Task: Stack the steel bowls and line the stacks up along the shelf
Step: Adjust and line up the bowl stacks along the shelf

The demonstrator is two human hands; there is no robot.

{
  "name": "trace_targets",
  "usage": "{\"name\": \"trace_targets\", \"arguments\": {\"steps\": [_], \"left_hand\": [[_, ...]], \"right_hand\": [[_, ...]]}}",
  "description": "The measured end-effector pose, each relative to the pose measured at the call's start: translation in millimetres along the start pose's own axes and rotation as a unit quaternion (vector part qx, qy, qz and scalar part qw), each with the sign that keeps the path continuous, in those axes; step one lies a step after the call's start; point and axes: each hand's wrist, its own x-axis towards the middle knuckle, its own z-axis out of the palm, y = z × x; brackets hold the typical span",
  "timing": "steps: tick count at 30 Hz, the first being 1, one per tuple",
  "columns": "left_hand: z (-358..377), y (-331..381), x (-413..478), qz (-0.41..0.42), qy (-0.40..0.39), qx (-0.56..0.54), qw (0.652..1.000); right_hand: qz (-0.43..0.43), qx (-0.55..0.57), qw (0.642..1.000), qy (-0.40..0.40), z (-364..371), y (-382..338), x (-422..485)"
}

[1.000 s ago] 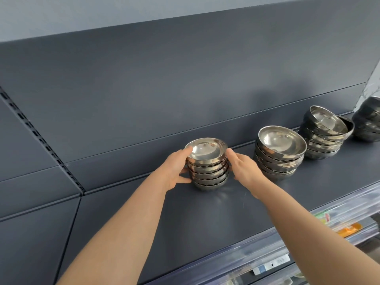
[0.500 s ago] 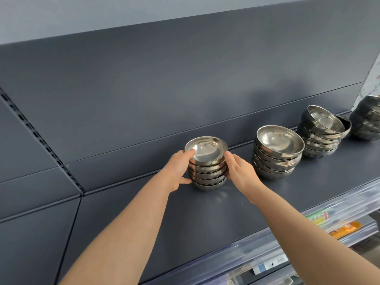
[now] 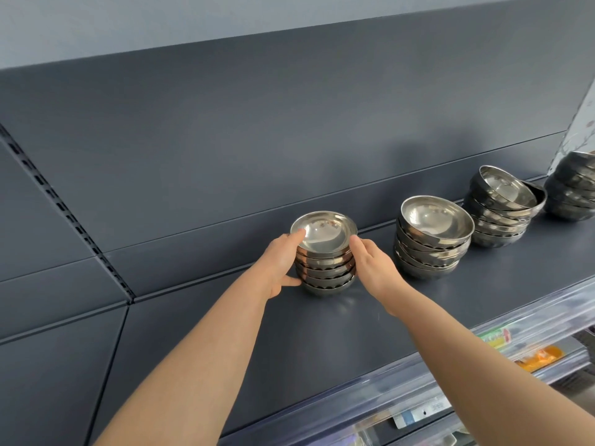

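Observation:
A stack of several small steel bowls [image 3: 323, 252] stands on the dark grey shelf [image 3: 322, 333], close to the back panel. My left hand [image 3: 281, 263] clasps its left side, thumb low at the base and fingertips on the top rim. My right hand [image 3: 373, 268] presses against its right side, fingers touching the upper bowls. To the right stands a second, larger stack [image 3: 431, 239], then a third stack [image 3: 500, 210] whose top bowl sits tilted. A fourth stack [image 3: 573, 191] is cut off at the right edge.
The shelf's front edge carries a clear plastic price strip [image 3: 483, 365] with labels. A lower shelf with coloured packages [image 3: 537, 358] shows beneath it. A slotted upright [image 3: 64, 214] runs down the back panel at the left.
Both hands have closed in on the small stack, fingertips rising to its top rim. The stack stays in about the same spot.

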Motion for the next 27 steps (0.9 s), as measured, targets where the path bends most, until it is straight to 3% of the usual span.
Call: {"name": "trace_targets", "arguments": {"steps": [6,10,27], "left_hand": [[-1,-16,5,-0.065,-0.017,-0.082,0.994],[12,-19,-1,-0.056,-0.029,-0.116,0.991],[17,-20,-12,-0.047,-0.004,-0.148,0.988]], "right_hand": [[0.075,0.041,0.995,-0.058,0,5,10],[0.101,0.055,0.991,-0.074,1,10,14],[0.104,0.053,0.985,-0.125,12,16,14]]}}
